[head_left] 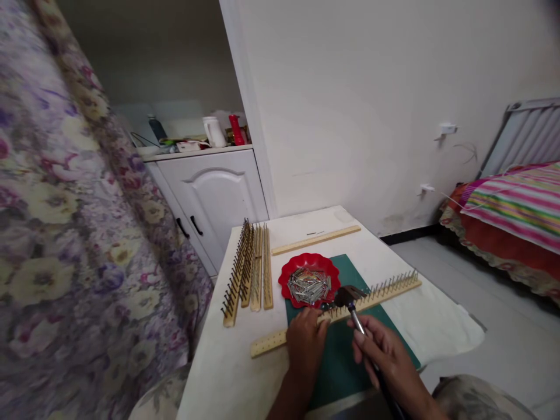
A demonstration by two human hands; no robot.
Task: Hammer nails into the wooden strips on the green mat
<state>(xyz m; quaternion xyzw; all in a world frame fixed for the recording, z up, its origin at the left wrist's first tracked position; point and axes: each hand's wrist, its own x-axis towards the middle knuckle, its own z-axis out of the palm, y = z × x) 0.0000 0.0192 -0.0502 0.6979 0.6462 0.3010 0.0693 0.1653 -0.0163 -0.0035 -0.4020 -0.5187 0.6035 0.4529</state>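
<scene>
My right hand (385, 350) grips a hammer (357, 321) by its handle, the dark head lying over a wooden strip (371, 298). Upright nails (394, 284) stand in a row along the strip's right part, while its left end shows bare holes. My left hand (305, 338) is closed over the strip left of the hammer head; whether its fingertips also hold a nail is hidden. Under the strip lies a green cutting mat (341, 356). Just behind my left hand, a red scalloped bowl (286, 271) holds many loose nails (310, 286).
Several nail-studded wooden strips (240, 274) stand at the table's left. Another strip (315, 240) lies at the back near two loose nails. The white table (210, 373) has a curtain (109, 262) to its left, a cabinet (219, 198) behind and a bed (516, 204) at far right.
</scene>
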